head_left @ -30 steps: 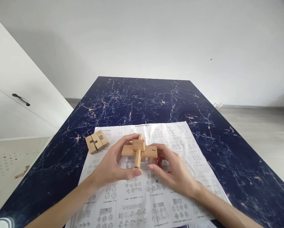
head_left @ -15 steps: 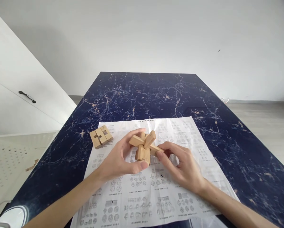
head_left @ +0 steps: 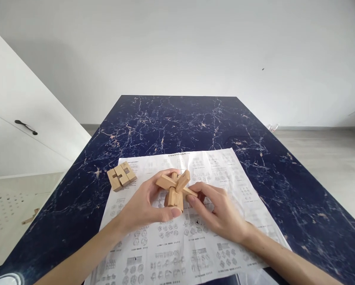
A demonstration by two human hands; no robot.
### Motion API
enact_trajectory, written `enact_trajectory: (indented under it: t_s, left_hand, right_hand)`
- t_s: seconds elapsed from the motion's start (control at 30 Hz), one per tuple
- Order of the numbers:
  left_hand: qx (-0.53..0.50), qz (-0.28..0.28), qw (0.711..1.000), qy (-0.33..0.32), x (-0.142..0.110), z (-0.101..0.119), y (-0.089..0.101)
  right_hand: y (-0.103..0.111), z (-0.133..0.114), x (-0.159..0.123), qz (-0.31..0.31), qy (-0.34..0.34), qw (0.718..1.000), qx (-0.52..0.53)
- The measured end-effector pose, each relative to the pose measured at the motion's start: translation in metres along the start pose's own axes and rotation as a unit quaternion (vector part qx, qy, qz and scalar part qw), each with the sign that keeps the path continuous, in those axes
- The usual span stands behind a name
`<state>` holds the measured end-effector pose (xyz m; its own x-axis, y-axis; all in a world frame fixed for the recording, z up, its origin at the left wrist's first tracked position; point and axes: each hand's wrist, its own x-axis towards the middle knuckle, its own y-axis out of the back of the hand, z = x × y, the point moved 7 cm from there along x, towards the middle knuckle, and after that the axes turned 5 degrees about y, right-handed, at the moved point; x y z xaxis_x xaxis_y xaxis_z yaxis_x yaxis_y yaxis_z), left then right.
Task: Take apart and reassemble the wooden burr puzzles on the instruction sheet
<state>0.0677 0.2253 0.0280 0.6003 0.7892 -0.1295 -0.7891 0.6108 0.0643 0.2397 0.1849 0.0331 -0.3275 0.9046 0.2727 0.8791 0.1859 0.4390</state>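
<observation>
A wooden burr puzzle [head_left: 175, 188] of crossed light-brown sticks is held just above a printed instruction sheet [head_left: 183, 241]. My left hand [head_left: 142, 206] wraps round its left side, thumb under the lower stick and fingers behind. From the right, my right hand [head_left: 217, 211] pinches a stick end between thumb and fingers. Both hands are closed on the puzzle. Its underside is hidden by my fingers.
Loose notched wooden pieces [head_left: 121, 176] lie together at the sheet's top left corner. The sheet rests on a dark blue marbled table [head_left: 180, 122]. A white cabinet with a black handle [head_left: 25, 126] stands to the left. A small wooden piece [head_left: 29, 217] lies on the floor at the left.
The puzzle has been turned in my hands from a flat cross to a tilted pose with sticks pointing diagonally. Both hands kept hold of it.
</observation>
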Motion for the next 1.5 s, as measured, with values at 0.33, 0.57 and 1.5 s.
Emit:
enact_trajectory:
  t_s: [0.33, 0.57, 1.5]
  left_hand:
    - [0.025, 0.015, 0.999, -0.032, -0.004, 0.003, -0.003]
    - [0.05, 0.05, 0.997, -0.038, -0.006, 0.008, -0.006]
    - [0.09, 0.062, 0.985, -0.132, -0.013, 0.021, -0.006]
  right_hand:
    - [0.002, -0.011, -0.003, 0.043, 0.054, 0.994, -0.083]
    - [0.005, -0.013, -0.004, 0.057, 0.069, 0.99, -0.108]
    - [0.002, -0.018, -0.012, -0.002, 0.156, 0.982, -0.103]
